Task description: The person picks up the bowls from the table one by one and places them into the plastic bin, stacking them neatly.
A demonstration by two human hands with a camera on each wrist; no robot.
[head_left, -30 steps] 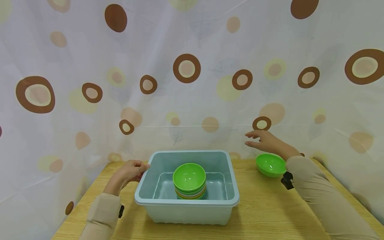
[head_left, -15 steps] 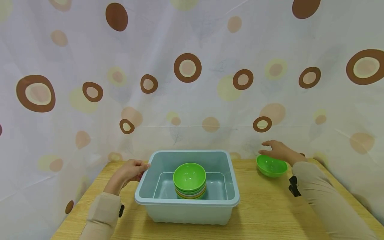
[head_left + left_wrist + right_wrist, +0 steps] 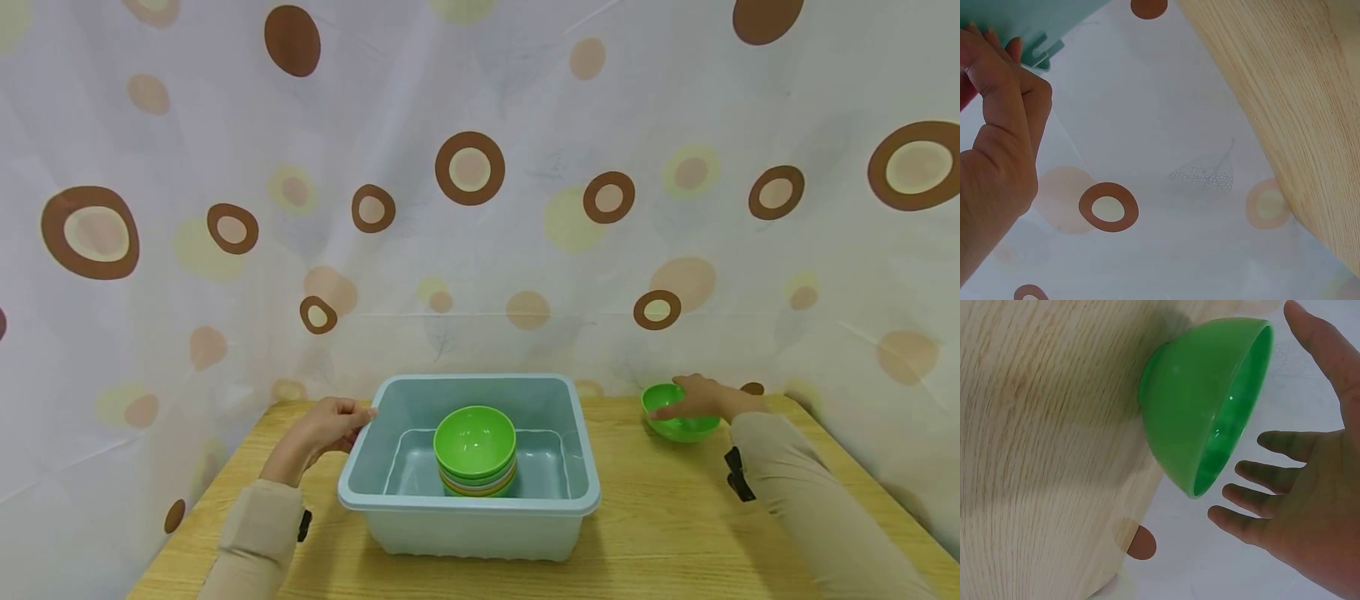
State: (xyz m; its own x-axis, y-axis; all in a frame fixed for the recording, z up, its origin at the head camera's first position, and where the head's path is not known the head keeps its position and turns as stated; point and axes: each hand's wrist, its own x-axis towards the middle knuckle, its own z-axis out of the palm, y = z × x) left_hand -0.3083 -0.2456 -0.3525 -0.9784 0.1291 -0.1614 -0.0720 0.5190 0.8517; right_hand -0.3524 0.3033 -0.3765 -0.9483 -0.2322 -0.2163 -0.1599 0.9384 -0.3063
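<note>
Here the right hand (image 3: 701,398) hovered over a lone green bowl (image 3: 675,417) on the wooden table (image 3: 660,517), right of the pale blue plastic tub (image 3: 468,462) and near the table's back edge. In the right wrist view its fingers (image 3: 1254,476) were spread and only gently bent, thumb across the far rim, none clearly touching; the hand was cupped wide over the mouth, holding nothing. That spread matched the bowl's width, probably so the rim could be taken from above. The bowl (image 3: 1204,406) stood upright on its small base, apart from the tub.

The left hand (image 3: 324,429) was on the tub's left back corner. In the left wrist view its fingers (image 3: 997,81) were curled with the tips against the lip of the rim (image 3: 1035,37), so a light pinch on the edge, likely to steady the tub. How firm the grip was couldn't be told.

Inside the tub, on the middle of its floor, sat a nested stack of bowls (image 3: 475,454), green on top, paler rims showing below; nesting kept them compact and upright. Behind the tub hung a white curtain with brown and yellow circles (image 3: 469,169), draped down to the table. Beige sleeves (image 3: 810,508) covered both forearms, and a dark wrist-camera clip (image 3: 738,485) showed on the right one.
</note>
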